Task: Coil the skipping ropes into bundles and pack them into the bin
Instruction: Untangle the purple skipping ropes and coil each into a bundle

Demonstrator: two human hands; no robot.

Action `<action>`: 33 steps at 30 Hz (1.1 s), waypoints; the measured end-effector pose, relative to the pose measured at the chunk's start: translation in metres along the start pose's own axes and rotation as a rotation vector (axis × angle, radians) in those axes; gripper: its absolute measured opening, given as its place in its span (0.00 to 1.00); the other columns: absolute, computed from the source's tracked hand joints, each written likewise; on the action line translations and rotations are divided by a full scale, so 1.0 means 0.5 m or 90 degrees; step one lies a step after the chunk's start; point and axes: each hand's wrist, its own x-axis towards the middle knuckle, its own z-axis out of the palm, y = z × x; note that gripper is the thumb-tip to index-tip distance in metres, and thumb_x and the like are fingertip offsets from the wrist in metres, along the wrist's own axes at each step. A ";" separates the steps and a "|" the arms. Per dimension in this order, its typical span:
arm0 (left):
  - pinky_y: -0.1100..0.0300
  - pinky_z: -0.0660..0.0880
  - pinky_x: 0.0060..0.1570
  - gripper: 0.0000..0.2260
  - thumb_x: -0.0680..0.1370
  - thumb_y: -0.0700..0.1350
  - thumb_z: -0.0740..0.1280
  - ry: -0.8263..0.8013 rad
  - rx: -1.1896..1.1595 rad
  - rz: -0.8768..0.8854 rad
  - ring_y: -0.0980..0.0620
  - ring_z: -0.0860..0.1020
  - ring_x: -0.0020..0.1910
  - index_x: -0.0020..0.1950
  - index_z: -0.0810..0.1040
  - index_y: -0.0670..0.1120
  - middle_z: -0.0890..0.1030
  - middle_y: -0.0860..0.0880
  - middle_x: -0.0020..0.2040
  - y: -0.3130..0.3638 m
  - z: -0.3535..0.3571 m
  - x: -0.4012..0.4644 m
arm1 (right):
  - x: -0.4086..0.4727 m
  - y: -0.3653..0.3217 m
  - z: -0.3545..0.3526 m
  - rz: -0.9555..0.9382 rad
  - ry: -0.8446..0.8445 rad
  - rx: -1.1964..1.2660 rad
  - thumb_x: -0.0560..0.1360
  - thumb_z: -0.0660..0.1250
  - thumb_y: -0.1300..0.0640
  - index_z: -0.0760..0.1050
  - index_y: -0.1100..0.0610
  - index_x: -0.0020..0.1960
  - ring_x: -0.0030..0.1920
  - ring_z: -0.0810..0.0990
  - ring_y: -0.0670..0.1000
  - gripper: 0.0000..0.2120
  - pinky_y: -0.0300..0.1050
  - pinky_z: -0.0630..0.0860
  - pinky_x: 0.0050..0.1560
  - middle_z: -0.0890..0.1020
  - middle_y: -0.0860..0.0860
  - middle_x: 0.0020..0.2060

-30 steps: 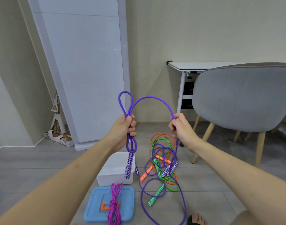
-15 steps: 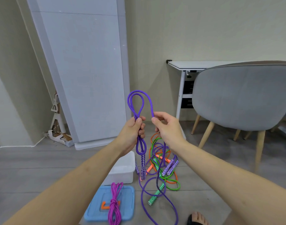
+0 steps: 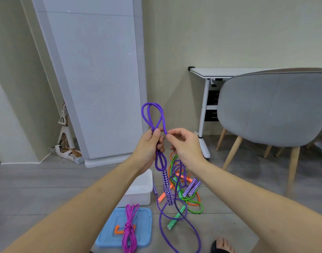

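Note:
My left hand (image 3: 150,145) grips a purple skipping rope (image 3: 152,117) at mid-height; two loops stand above the fist and a loop with a checkered handle (image 3: 167,187) hangs below. My right hand (image 3: 184,145) pinches the same rope just right of the fist, where the upper loop comes down. The rope's free length trails to the floor. A white bin (image 3: 140,189) sits on the floor under my left forearm. A pile of orange, green and purple ropes (image 3: 189,196) lies to its right. A coiled magenta rope (image 3: 129,229) rests on the blue lid (image 3: 109,234).
A grey chair (image 3: 273,110) with wooden legs stands at the right, a white desk (image 3: 211,73) behind it. A large white panel (image 3: 94,79) leans against the wall at the left. A foot in a sandal (image 3: 222,245) shows at the bottom.
My right hand has moved left, bringing the rope to my left hand. The wide arc between the hands has closed into a second loop above my left fist.

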 end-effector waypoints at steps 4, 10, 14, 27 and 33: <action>0.58 0.68 0.36 0.11 0.87 0.44 0.55 -0.005 -0.005 0.004 0.55 0.65 0.31 0.60 0.75 0.42 0.70 0.52 0.35 0.000 -0.002 -0.002 | -0.003 0.001 0.002 0.003 -0.007 0.006 0.77 0.72 0.63 0.82 0.58 0.53 0.34 0.78 0.49 0.05 0.39 0.73 0.32 0.83 0.53 0.41; 0.58 0.69 0.36 0.12 0.86 0.44 0.57 -0.022 -0.001 0.002 0.53 0.66 0.32 0.57 0.79 0.41 0.70 0.51 0.35 0.000 -0.006 -0.001 | -0.014 -0.006 0.009 0.023 -0.028 0.021 0.77 0.71 0.64 0.81 0.58 0.55 0.33 0.77 0.51 0.07 0.46 0.71 0.31 0.84 0.52 0.41; 0.58 0.69 0.36 0.12 0.86 0.44 0.58 -0.018 0.017 0.004 0.52 0.66 0.33 0.57 0.80 0.42 0.71 0.50 0.35 -0.001 -0.010 0.000 | -0.020 -0.011 0.010 0.020 -0.039 0.016 0.77 0.71 0.65 0.82 0.60 0.55 0.32 0.76 0.51 0.07 0.47 0.70 0.31 0.84 0.55 0.41; 0.49 0.78 0.51 0.12 0.87 0.44 0.51 0.078 -0.163 -0.051 0.49 0.80 0.35 0.49 0.69 0.43 0.75 0.46 0.38 0.033 -0.034 0.017 | -0.012 0.025 -0.051 0.071 -0.263 -0.097 0.81 0.68 0.62 0.81 0.60 0.56 0.29 0.73 0.49 0.06 0.41 0.71 0.29 0.82 0.55 0.35; 0.62 0.65 0.27 0.12 0.87 0.46 0.53 0.149 -0.215 -0.092 0.54 0.60 0.26 0.46 0.68 0.46 0.66 0.52 0.33 0.067 -0.095 0.034 | -0.017 0.046 -0.128 0.151 -0.360 -0.206 0.82 0.66 0.60 0.84 0.55 0.43 0.29 0.70 0.50 0.12 0.44 0.67 0.31 0.76 0.55 0.31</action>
